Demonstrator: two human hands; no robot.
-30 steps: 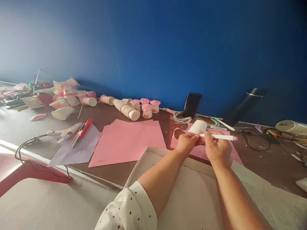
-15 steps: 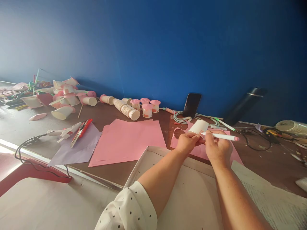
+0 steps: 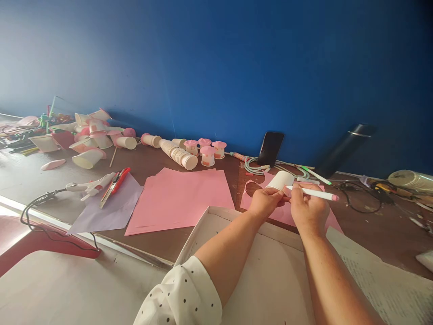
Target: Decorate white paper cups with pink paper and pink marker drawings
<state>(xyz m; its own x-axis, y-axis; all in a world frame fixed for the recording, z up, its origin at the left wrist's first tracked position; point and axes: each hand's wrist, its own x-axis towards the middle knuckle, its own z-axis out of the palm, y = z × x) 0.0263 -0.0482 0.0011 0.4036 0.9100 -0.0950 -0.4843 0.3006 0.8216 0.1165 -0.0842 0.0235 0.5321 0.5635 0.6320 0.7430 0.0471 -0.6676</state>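
Note:
My left hand [image 3: 265, 202] is closed on a small white paper cup [image 3: 280, 180], held on its side above a cut pink sheet [image 3: 324, 216]. My right hand [image 3: 308, 208] grips a white marker with a pink end [image 3: 318, 194], and its tip rests against the cup's side. Both hands hover over the far edge of an open white cardboard box [image 3: 237, 216].
A stack of pink paper [image 3: 179, 198] lies to the left, then a lilac sheet [image 3: 111, 210] with a glue gun [image 3: 89, 186] and red cutter [image 3: 117, 183]. Paper cups [image 3: 177, 155], small pink-topped cups [image 3: 206, 151], a phone [image 3: 269, 148], cables and a dark bottle [image 3: 343, 149] line the blue wall.
The cup and marker have shifted slightly; the marker tip has moved a little along the cup's side. Both hands stay in nearly the same place.

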